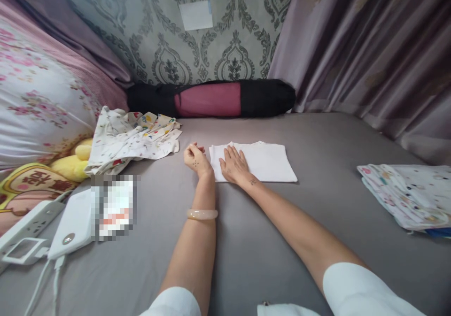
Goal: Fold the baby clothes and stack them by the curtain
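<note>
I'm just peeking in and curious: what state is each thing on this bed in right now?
white cloth: folded flat, lying on the grey sheet.
right hand: open, palm down on the cloth's left end.
left hand: curled shut beside the cloth, holding nothing visible.
printed clothes: loose, crumpled heap at the left.
printed stack: folded, at the right.
power bank: cable plugged in.

Folded cloth (262, 162) mid-frame on the bed (253, 245).
Right hand (233, 165) on its left end; left hand (196, 159) beside; heap (132, 138) upper left, stack (405, 195) right.
</note>
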{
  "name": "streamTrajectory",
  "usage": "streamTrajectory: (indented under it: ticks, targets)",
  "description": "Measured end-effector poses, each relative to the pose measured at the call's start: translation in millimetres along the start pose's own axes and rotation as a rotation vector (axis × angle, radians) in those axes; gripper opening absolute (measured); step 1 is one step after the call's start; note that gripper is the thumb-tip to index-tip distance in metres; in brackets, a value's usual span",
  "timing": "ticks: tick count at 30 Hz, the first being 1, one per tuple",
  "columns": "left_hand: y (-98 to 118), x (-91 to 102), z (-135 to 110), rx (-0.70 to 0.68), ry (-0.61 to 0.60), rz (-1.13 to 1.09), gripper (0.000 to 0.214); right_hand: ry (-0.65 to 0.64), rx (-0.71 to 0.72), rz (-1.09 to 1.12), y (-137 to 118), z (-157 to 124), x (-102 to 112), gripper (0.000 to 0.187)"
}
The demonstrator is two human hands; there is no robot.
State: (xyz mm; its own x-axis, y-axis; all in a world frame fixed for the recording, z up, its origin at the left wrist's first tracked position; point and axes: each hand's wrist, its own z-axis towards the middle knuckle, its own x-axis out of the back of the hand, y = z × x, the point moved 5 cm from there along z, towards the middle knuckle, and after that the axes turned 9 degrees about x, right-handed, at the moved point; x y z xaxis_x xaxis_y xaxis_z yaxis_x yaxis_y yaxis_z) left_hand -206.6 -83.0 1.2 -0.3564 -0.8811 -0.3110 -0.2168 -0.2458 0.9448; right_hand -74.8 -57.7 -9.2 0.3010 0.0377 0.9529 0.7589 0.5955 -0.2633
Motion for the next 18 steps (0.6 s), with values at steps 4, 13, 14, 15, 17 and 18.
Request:
streamTrajectory:
  ticks: [4,13,14,15,17,18]
  targets:
    - [2,3.4,5,0.019,0.026,-0.008,0.022,0.016,0.052,0.019,-17,1,-3,0.058]
    - [2,8.1,14,0.022,0.065,0.012,0.023,0.041,0.077,0.006,-25,-1,-9,0.057]
    - [2,7.8,14,0.02,0.063,0.012,0.024,0.038,0.074,0.005,-26,-2,-8,0.057]
    - [3,7.7,14,0.022,0.062,0.007,0.024,0.033,0.073,0.004,-26,-2,-7,0.057]
    - [4,8.2,14,0.033,0.068,-0.006,0.023,0.02,0.081,0.005,-29,-1,-6,0.056]
    - [5,8.9,14,0.039,0.075,-0.009,0.023,0.011,0.089,0.008,-30,1,-6,0.056]
